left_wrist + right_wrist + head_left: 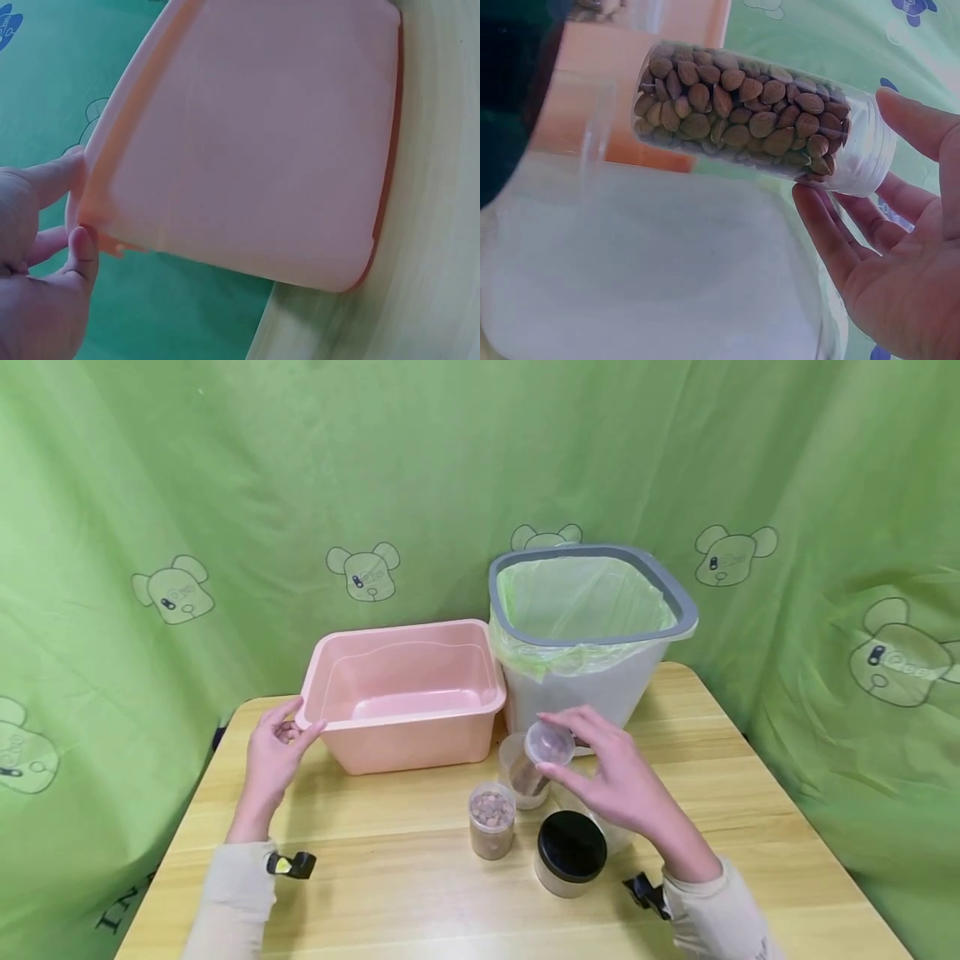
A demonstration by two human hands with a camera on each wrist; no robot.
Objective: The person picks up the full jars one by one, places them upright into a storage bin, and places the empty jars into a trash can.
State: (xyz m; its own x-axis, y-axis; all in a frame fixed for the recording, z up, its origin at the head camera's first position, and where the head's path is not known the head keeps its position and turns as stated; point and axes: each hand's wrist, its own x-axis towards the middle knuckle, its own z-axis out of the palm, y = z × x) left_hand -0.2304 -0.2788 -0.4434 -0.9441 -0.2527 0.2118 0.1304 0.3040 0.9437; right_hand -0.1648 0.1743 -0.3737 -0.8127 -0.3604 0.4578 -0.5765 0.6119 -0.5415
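Observation:
At the front left corner of the pink plastic tub (412, 739), my left hand (276, 752) pinches the rim between thumb and fingers. The left wrist view shows that grip on the rim from outside the tub (247, 142). My right hand (611, 768) holds a clear jar of almonds (742, 112) by its lid end, thumb on one side and fingers on the other. In the head view this jar's clear lid (550, 742) faces up, and its body overlaps another clear container (512, 753). An open-looking jar of brown pieces (492, 810) stands to the left of it.
A grey-rimmed bin (577, 693) with a green liner stands right of the tub. Nearer me is a black-lidded jar (572, 847), with another clear container (615, 835) partly hidden behind it. A patterned green cloth (442, 485) hangs around the wooden table (390, 877).

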